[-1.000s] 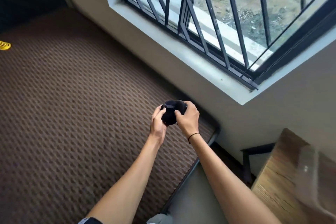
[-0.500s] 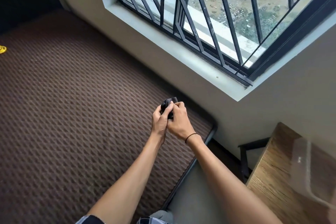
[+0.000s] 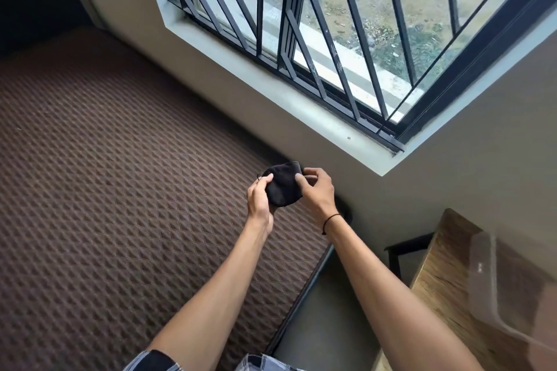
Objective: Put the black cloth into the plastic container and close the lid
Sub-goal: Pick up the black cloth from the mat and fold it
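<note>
The black cloth (image 3: 283,188) is bunched into a small bundle and held up in the air above the mattress, near the wall. My left hand (image 3: 259,200) grips its left side from below. My right hand (image 3: 318,193) pinches its right side with thumb and fingers. A clear plastic container (image 3: 494,289) stands on a wooden table at the lower right, blurred and partly cut off by the frame edge; I cannot see its lid.
A brown patterned mattress (image 3: 105,190) fills the left half. The wooden table (image 3: 443,286) sits at the lower right, with a dark metal frame (image 3: 401,250) beside it. A barred window (image 3: 316,39) in the wall is ahead.
The hands have spread apart a little, and more of the black cloth shows between them than half a second ago. The view has tilted slightly.
</note>
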